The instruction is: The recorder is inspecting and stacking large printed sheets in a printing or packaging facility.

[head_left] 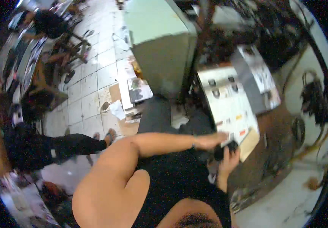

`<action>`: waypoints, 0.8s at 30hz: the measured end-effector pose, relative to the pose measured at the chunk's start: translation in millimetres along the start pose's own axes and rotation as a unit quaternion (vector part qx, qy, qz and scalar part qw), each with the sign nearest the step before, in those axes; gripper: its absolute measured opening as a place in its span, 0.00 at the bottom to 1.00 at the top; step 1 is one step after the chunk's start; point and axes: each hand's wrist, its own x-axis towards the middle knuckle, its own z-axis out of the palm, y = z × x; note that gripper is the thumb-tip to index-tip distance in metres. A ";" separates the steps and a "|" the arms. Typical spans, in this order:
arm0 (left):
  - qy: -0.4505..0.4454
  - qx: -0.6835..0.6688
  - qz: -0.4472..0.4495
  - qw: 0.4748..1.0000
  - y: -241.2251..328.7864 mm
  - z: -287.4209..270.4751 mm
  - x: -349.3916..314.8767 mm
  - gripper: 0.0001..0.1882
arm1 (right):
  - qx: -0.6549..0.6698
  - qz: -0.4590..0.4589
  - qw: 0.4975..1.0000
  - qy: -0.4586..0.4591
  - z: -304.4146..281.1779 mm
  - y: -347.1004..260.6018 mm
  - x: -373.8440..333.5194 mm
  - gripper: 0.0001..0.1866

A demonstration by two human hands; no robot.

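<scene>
A small black object [229,149] is between my two hands at the near end of a long white printed panel or box [230,104]; blur hides its kind. My right hand [228,164] comes in from below, its thumb and fingers closed round the black object. Stretched across from the left, my left hand [209,141] is beside the same object. Its fingers lie over the panel's near edge, too smeared to show a grip. A tan flat piece [249,145] rests on the panel's corner, right of my hands.
Beyond the panel lies a grey printed box [256,79] on the brown bench [276,133]. A pale green cabinet [160,57] stands ahead, with flat cartons [139,90] at its foot. Another person's leg [76,146] reaches in from the left over the tiled floor [95,68].
</scene>
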 end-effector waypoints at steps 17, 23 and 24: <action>0.727 0.077 0.228 0.643 118.3 -231.1 -191.0 0.23 | -0.625 0.155 0.740 0.195 -158.9 62.8 -18.4 0.24; 0.788 0.134 -0.009 0.601 -42.6 -235.4 -274.2 0.17 | -0.660 0.070 0.710 0.235 -164.0 82.3 -19.7 0.25; 0.775 0.164 -0.074 0.606 -64.6 -230.8 -282.5 0.17 | -0.662 0.076 0.697 0.265 -160.9 77.9 -13.8 0.25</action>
